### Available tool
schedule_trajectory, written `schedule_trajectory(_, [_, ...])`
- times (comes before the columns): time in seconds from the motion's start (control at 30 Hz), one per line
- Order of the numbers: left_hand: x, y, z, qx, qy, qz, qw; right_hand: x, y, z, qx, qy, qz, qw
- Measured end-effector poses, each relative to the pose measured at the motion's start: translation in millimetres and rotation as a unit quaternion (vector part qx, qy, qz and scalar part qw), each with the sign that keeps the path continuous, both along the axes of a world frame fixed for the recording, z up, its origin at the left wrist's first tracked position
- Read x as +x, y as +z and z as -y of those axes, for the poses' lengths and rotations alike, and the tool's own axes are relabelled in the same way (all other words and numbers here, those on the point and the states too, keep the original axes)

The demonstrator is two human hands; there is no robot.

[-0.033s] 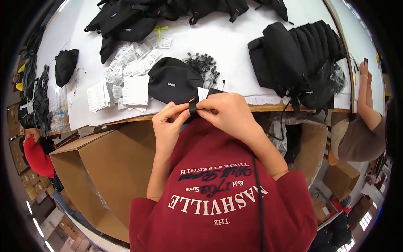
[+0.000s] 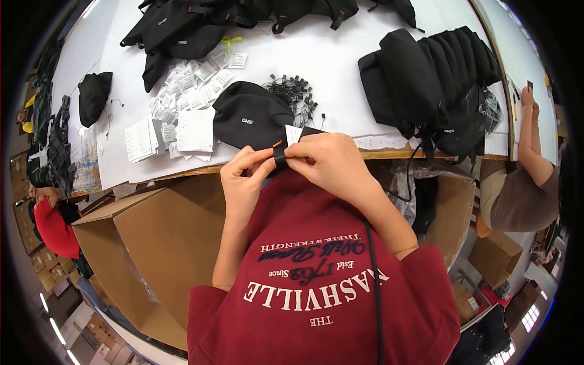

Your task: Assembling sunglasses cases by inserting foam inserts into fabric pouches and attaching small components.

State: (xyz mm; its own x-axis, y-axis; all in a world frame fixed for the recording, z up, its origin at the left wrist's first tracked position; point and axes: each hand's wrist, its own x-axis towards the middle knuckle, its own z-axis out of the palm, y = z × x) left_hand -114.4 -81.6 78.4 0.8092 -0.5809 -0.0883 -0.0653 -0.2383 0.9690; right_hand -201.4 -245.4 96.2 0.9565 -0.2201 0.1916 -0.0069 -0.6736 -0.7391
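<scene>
A black strap (image 2: 280,156) with an orange tab is pinched between the thumb and finger of the left hand (image 2: 242,182) and clamped by the fingertips of the right hand (image 2: 328,159), just below the black pouch (image 2: 252,115). The pouch's contents are hidden. Below and left of the pouch, a large cardboard box (image 2: 161,249) is seen; what it holds cannot be made out. Below and right of the pouch, clear plastic (image 2: 404,194) and dark material (image 2: 427,204) are shown at the opening of a second carton (image 2: 453,210). Left of the pouch, printed labels (image 2: 191,85) are heaped; well to its right, black bags (image 2: 420,76) are bunched in a row.
</scene>
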Motion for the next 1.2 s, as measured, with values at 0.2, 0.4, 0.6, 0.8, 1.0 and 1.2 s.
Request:
schedule_trajectory(0.2, [-3.0, -4.8, 2.2, -0.052, -0.004, 0.116, 0.992, -8.2, -8.6, -6.6, 0.090, -0.038, -0.026, 0.995])
schedule_trajectory(0.4, [13.7, 7.4, -6.8, -0.182, 0.032, -0.102, 0.977, -16.8, 2.9, 15.6, 0.517, -0.008, -0.060, 0.854])
schedule_trajectory(0.6, [9.9, 15.7, -0.6, -0.254, -0.021, -0.235, 0.938, -24.3, 6.3, 27.4, 0.584, 0.029, -0.001, 0.812])
schedule_trajectory(0.8, [-0.3, 15.2, 8.1, -0.184, -0.034, -0.212, 0.959, -20.7, 5.5, 18.7, 0.620, 0.038, -0.037, 0.783])
schedule_trajectory(1.0, [-5.5, 20.5, 12.7, -0.131, -0.037, -0.224, 0.965, -17.8, 10.3, 2.5, 0.582, 0.039, -0.023, 0.812])
schedule_trajectory(1.2, [-5.4, 21.6, 12.4, -0.121, -0.043, -0.221, 0.967, -15.3, 12.2, -0.8, 0.512, 0.025, -0.015, 0.859])
